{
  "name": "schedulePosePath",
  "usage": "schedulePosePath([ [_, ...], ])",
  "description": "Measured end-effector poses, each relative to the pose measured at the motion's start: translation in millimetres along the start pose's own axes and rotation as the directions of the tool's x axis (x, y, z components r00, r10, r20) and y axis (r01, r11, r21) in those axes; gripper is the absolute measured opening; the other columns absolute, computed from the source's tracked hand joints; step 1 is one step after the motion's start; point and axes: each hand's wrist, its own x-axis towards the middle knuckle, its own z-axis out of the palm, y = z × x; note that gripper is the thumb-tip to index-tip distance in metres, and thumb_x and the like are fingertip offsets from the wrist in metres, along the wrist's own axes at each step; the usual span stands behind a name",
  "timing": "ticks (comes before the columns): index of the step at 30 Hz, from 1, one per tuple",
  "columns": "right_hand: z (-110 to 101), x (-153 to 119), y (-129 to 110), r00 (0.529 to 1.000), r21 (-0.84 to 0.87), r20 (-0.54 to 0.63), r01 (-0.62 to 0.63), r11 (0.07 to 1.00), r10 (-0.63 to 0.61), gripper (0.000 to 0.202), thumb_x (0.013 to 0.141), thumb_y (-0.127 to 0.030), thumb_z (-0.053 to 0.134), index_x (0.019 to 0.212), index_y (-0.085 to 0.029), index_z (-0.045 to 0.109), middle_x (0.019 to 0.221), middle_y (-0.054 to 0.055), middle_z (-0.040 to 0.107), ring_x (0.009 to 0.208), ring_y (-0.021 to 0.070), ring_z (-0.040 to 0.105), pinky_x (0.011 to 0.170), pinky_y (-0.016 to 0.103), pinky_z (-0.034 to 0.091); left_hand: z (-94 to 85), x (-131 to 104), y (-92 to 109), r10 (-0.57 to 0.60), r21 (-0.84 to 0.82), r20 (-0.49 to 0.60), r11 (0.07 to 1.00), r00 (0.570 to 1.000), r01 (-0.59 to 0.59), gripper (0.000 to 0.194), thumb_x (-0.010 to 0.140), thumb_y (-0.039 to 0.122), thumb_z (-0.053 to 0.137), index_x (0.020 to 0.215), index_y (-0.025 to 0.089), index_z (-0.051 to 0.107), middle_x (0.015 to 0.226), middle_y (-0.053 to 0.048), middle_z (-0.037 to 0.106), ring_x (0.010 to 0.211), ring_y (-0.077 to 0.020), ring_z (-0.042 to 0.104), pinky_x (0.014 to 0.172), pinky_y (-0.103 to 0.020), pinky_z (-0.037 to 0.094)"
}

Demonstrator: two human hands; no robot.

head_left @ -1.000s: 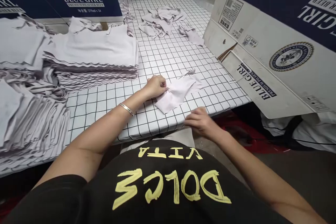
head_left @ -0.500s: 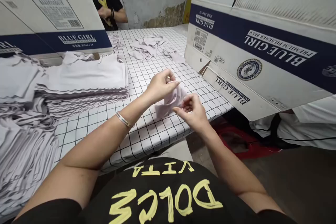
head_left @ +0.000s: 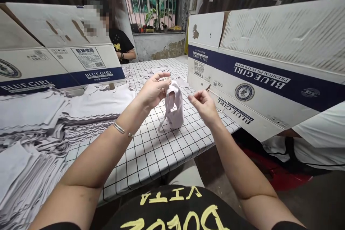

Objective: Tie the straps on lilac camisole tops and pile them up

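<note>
A pale lilac cut fabric piece [head_left: 176,113] hangs in loose folds from my left hand [head_left: 156,89], which pinches its top edge between thumb and fingers. Its lower end reaches down to the checked tabletop. To the right of the cloth, separated by a small gap, is my right hand [head_left: 204,106]. Those fingers are curled in with the thumb against them; whether anything small is between them cannot be seen. At the left lie stacked fabric pieces [head_left: 98,102] with wavy edges, and a further stack [head_left: 29,176] sits nearer me.
Checked cloth covers the table [head_left: 151,158]. Blue Girl cartons stand on both sides, one carton [head_left: 102,57] at the back left and another carton [head_left: 242,75] along the right edge. Fabric scraps [head_left: 156,70] lie farther back. Beyond the left carton is another person [head_left: 124,46].
My hands have moved apart, and the right one is off the cloth. The fabric piece has been raised and now hangs from my left hand. My view has tilted upward.
</note>
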Motion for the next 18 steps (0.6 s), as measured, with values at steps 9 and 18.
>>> schedulePosePath([
  [9,32,3,-8,0.991,-0.05,0.135,0.029,0.998,-0.022,0.062,0.074,-0.052,0.068,0.12,-0.024,0.037,0.121,0.011,0.053,0.102,0.0226,0.052,0.082,0.039,0.047,8.3,-17,12,0.079,0.006,0.045,0.997,0.996,-0.08,0.026,0.075,0.012,0.064,0.1,0.013,0.06,0.089,-0.003,0.059,0.074,-0.011,0.06,0.07,-0.029,0.053],
  [18,3,-38,52,0.428,-0.165,0.85,-0.337,0.927,0.307,0.042,0.062,-0.038,0.08,0.091,-0.015,0.06,0.082,0.0,0.06,0.078,0.0151,0.057,0.071,0.029,0.046,-74.3,-100,-25,-0.21,0.367,0.083,0.916,0.974,0.166,0.047,0.076,0.02,0.055,0.124,0.023,0.056,0.101,-0.007,0.063,0.071,-0.016,0.062,0.056,-0.028,0.052],
])
